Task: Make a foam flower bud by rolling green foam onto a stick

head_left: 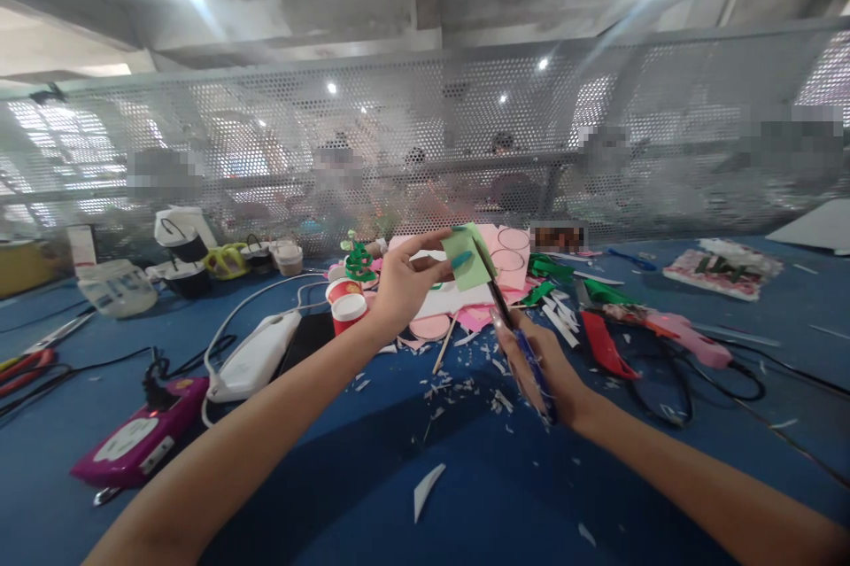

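Note:
My left hand [413,275] pinches a small sheet of light green paper [473,269] between thumb and fingers, above the table. In my right hand [537,362] is a pair of scissors [535,376] with blue handles, my fingers wrapped round them. The dark blades point up and lie along the right edge of the green paper; whether they bite into it I cannot tell. Behind the hands lie pink sheets [510,258] with drawn circles and a white sheet. Below them, tiny white paper scraps [458,384] are scattered on the blue table [345,495].
Left of my arm are a purple power strip [142,433], a white device [256,358] with a cable, and several small pots. Red-and-white containers [348,311] stand near a green paper plant [359,259]. A pink glue gun [687,336] with its cord lies at right. A perforated metal partition [279,150] rises behind.

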`<state>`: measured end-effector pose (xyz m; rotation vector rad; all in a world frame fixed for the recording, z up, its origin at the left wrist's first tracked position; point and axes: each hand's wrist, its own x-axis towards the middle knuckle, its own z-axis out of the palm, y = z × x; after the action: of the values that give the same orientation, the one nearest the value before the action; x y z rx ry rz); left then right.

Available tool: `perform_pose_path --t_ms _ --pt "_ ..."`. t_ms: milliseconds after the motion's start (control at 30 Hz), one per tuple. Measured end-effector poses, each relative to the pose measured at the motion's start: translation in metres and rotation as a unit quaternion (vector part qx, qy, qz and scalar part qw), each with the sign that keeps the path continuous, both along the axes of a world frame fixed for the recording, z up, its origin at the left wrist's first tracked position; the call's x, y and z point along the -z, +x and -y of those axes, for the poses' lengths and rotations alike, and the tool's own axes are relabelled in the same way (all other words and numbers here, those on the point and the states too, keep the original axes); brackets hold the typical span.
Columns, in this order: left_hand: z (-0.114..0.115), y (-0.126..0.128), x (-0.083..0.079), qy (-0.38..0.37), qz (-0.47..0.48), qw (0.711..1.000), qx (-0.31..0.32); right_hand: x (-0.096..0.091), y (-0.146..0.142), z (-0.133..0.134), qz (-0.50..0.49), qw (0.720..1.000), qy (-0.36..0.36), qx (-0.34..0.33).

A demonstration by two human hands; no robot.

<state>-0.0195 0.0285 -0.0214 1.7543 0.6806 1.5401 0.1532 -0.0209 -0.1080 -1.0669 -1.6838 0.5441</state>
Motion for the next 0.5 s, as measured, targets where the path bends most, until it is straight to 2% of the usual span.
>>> perform_pose_path --t_ms 200,500 --pt "-0.004 -0.0046 0.0019 0.001 -0.015 0.999 0.029 -0.0068 0.0008 0.0043 0.065 0.998 0.019 0.011" --pt "-0.0026 -0.0055 0.0013 -0.014 -0.063 0.996 0.061 0.0025 0.0016 0.002 0.006 0.999 -0.016 -0.032"
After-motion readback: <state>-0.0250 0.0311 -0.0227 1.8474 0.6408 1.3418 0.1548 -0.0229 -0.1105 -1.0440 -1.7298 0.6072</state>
